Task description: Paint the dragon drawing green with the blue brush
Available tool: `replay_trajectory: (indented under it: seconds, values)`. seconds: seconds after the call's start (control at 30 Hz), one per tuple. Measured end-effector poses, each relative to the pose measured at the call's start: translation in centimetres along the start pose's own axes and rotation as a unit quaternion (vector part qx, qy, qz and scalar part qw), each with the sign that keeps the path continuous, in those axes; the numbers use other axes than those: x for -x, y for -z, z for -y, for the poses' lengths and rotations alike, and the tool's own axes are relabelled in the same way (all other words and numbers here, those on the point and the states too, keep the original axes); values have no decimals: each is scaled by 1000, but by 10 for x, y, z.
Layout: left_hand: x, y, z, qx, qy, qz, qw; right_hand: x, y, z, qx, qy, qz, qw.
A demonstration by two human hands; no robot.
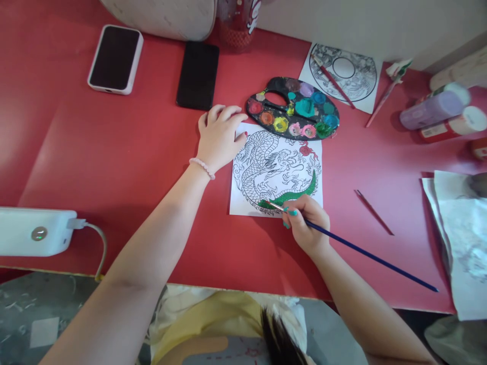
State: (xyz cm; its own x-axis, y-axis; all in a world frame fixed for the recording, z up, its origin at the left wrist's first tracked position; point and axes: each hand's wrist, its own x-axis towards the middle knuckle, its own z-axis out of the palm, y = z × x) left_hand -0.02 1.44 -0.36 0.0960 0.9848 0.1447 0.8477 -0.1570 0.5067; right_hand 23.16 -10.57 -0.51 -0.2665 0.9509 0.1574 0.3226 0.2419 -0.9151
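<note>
Right hand (307, 223) grips blue brush (353, 246) over dragon sheet (272, 172).
Tip at green patch (293, 195); left hand's (218, 139) fingers spread at sheet's corner.

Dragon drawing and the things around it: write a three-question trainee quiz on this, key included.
1. Which hand holds the blue-handled brush?
2. Fill in: the curved band along the lower part of the dragon drawing is painted ____.
3. What lies on the round-design sheet? A: a phone. B: a red-handled brush. C: a paint bottle.

Key: 1. The right hand. 2. Green. 3. B.
</note>
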Motion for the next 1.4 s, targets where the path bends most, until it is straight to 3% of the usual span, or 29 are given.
replay_trajectory:
  seconds: [1.0, 1.4]
  values:
    - [0, -4, 3, -4, -22, -26, 999, -3, -3, -1, -15, 20, 14, 1000]
    - [-1, -2, 2, -12, -17, -8, 1000, -3, -3, 0, -18, 23, 17, 999]
